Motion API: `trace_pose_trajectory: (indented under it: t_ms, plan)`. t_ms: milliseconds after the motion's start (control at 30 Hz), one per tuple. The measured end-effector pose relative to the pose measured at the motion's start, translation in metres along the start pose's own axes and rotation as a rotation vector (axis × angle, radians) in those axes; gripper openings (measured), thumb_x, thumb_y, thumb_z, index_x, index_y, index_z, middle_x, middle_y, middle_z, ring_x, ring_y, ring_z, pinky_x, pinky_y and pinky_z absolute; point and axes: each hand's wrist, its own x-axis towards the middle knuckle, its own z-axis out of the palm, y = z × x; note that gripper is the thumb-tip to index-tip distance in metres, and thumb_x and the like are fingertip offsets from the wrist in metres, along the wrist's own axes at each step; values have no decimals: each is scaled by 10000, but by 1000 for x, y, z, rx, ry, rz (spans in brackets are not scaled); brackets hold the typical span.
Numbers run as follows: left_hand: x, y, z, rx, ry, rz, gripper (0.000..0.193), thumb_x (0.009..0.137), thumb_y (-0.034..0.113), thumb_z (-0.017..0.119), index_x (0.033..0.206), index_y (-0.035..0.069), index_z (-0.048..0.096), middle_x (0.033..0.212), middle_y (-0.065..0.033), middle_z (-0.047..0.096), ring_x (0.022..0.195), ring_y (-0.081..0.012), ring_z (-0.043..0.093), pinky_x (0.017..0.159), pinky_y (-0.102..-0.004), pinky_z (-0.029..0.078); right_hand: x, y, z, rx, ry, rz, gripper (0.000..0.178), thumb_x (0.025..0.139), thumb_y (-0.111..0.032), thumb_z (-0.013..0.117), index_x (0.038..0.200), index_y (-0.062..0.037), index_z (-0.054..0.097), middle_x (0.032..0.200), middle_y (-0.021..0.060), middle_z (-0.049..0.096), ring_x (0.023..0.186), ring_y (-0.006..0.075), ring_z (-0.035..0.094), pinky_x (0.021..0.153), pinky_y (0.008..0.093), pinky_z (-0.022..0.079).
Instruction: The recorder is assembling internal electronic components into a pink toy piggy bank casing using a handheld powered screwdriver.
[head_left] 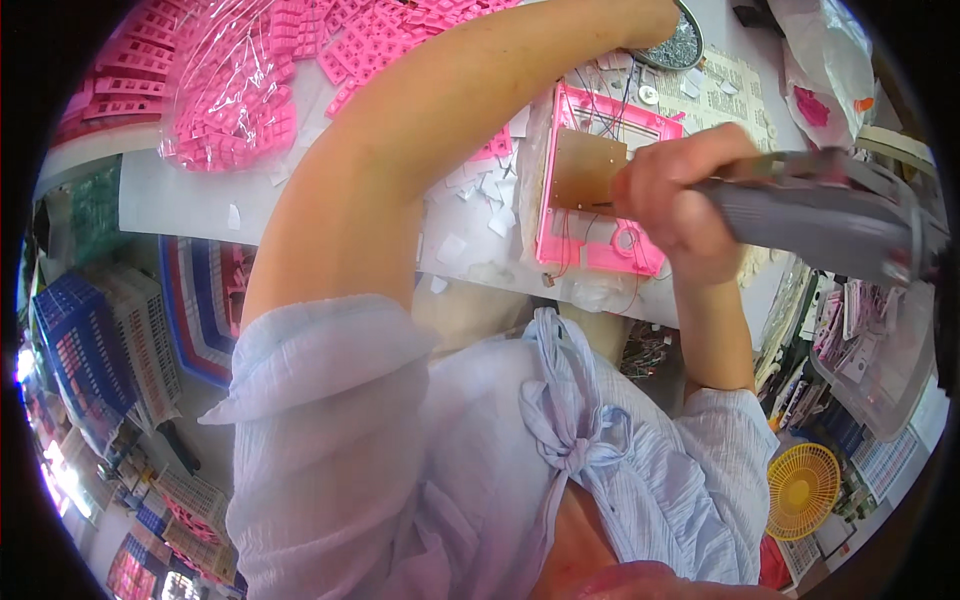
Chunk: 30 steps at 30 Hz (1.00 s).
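My right hand [690, 190] is wrapped round a dark grey power screwdriver [820, 212], somewhat blurred. Its thin bit points left over a brown board [580, 170]. That board lies in a bright pink plastic frame [548, 235] with thin dark and red wires running around it. Stretched across the table, my left arm brings my left hand [655, 22] to a round dark-rimmed dish of small metal screws [682, 48] at the top edge. The fingers of the left hand are mostly hidden, so their grip cannot be made out.
Clear bags of pink keypad-like parts [225, 90] and a loose pile of them [385, 45] cover the far left. White paper scraps [490, 200] lie left of the frame. A white plastic bag [825, 60] stands far right. Beside me are blue baskets [85, 340] and a yellow basket [803, 490].
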Motion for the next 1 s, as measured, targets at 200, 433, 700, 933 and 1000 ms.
trace_pose_trajectory:
  t_ms: [200,433,700,933,1000]
  plan:
    - [-69,22,-35,-370,466,75,183,830,237,623,814,99,743,882,-138,712,886,-332,680,975,-588,365,-1,-35,-28,115,10,-158,301,983,-224,610,1162,-31,464,593,19,455,502,127,404,509,321,413]
    - [-187,36,-18,-514,437,-23,98,864,266,704,870,170,722,817,27,695,891,-178,648,945,-492,357,-29,1,3,191,35,72,245,921,-115,656,1090,-27,501,768,70,584,680,149,576,637,338,515]
    - [-166,47,-35,-729,422,-37,91,856,206,700,861,115,701,809,-18,689,818,-222,652,819,-428,425,-24,-1,2,298,7,-22,232,923,-84,620,1089,-29,468,707,50,539,585,122,498,560,324,454]
    - [-237,74,-58,-1076,143,-236,72,832,56,717,904,57,714,826,-63,700,730,-218,650,623,-331,482,-18,-14,4,205,56,-47,271,935,-124,637,1117,-27,461,637,27,493,534,114,451,552,315,427]
    - [-239,78,-48,-1030,238,-206,87,828,41,723,913,57,724,853,-73,715,737,-224,657,642,-333,493,-23,-7,5,143,134,-16,289,939,-147,646,1128,-28,463,619,19,482,531,114,452,561,313,430]
